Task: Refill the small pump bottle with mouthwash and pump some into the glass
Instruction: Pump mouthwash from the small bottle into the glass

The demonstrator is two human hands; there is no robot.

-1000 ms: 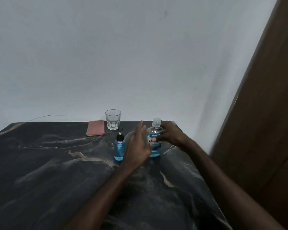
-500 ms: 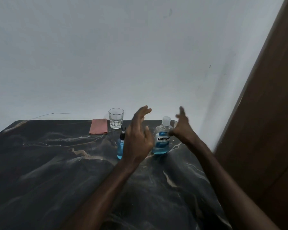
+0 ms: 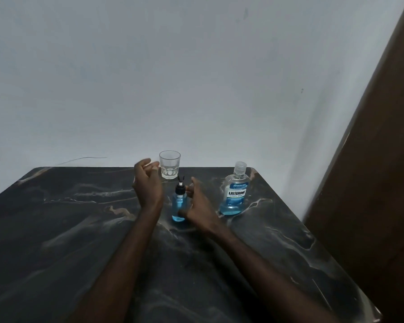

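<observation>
A small pump bottle (image 3: 179, 206) with blue liquid and a black pump top stands upright mid-table. My right hand (image 3: 197, 207) is at its right side, fingers spread and close around it; whether they touch it is unclear. My left hand (image 3: 147, 184) hovers just left of the bottle, fingers loosely curled, holding nothing. An empty clear glass (image 3: 169, 164) stands behind them near the table's far edge. The larger mouthwash bottle (image 3: 235, 190), capped and partly full of blue liquid, stands alone at the right.
The dark marble table (image 3: 56, 229) meets a white wall at the back. A brown wooden door or panel (image 3: 378, 183) rises close beside the table's right edge. My left hand hides the pink cloth seen earlier.
My right hand let go of the mouthwash bottle and moved left to the pump bottle. My left hand shifted left and back, toward the glass.
</observation>
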